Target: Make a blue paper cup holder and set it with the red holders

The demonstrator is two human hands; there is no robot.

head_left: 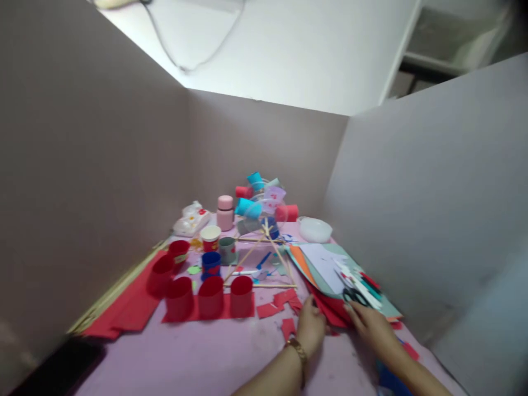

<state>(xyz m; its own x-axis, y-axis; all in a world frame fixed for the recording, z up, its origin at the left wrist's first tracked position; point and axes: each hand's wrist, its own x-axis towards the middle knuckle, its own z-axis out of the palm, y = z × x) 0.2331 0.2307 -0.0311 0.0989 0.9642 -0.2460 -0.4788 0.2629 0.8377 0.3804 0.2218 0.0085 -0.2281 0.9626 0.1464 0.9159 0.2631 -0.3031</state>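
Note:
My left hand (310,325), with a gold watch on its wrist, rests on the pink table beside small red paper scraps (275,308); its fingers are curled, and I cannot see anything in them. My right hand (368,322) lies on the edge of a stack of coloured paper sheets (325,267), its fingers reaching toward black-handled scissors (355,296) on the stack. The picture is blurred.
Several red paper cylinders (210,297) stand on red paper at the left. Behind them are cups, a pink bottle (225,212), a white bowl (315,229) and a stick-frame model with coloured cups (259,214). Grey partition walls (103,181) enclose the table.

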